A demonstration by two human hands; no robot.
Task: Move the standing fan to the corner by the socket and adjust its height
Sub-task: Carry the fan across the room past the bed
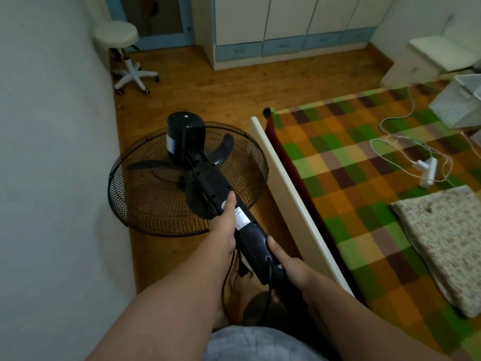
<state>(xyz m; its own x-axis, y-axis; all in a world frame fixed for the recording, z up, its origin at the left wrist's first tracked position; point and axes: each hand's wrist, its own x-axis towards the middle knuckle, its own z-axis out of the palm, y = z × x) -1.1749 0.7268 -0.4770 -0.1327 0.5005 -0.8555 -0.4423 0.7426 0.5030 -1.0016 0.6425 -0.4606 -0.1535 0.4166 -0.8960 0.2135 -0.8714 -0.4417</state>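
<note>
Though gripped, fan (208, 183) base hidden.

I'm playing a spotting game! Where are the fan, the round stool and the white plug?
fan (186, 134): head view, on its black motor housing.
round stool (116, 35): head view, on its white seat.
white plug (428, 170): head view, on its body.

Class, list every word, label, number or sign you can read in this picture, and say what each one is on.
No text in this picture can be read.
White sticker on the column of the standing fan, beside the left hand: printed lines, too small and blurred to read.
Pale label on the side of the motor housing: blurred, unreadable.
</note>
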